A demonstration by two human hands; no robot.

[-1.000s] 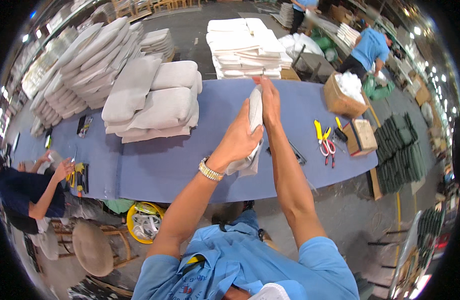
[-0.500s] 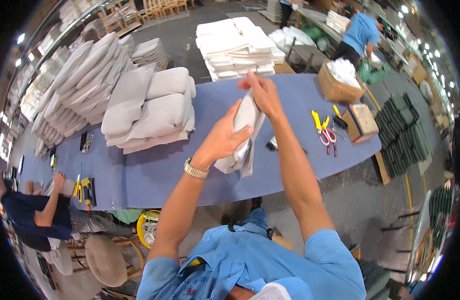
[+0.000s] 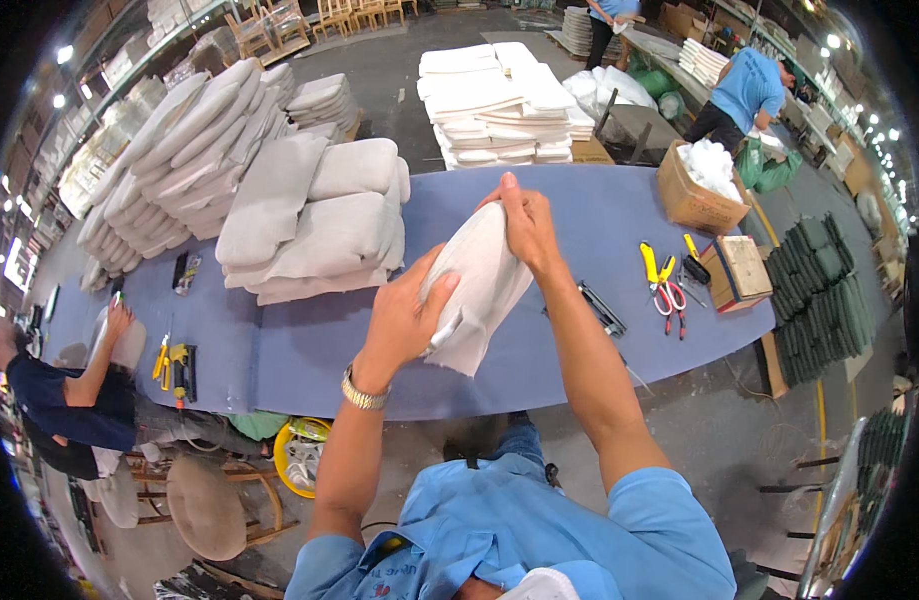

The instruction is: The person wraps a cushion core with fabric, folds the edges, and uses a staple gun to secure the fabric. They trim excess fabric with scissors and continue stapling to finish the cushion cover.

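A pale grey fabric-covered cushion (image 3: pixel 484 275) is tilted up between my hands above the blue table. At its left side my left hand (image 3: pixel 399 312) grips the edge, thumb on the near face. My right hand (image 3: pixel 530 232) closes round the upper right edge, its thumb pointing up. A loose flap of fabric hangs at the cushion's lower end. The fingers behind the cushion are hidden. To the right of it, partly behind my right forearm, lies a dark and silver hand tool (image 3: pixel 601 308), possibly a staple gun.
Stacked grey cushions (image 3: pixel 329 230) stand left on the blue table (image 3: pixel 309 350). Scissors (image 3: pixel 669 298), yellow-handled tools (image 3: pixel 649 262), a small box (image 3: pixel 736 273) and a carton of white stuffing (image 3: pixel 704 205) sit right. A co-worker (image 3: pixel 69 395) works at the left end.
The cushion has turned so that its broad face shows, where before it was narrow and edge-on. My right hand has shifted down its edge slightly, and the view has moved a little.
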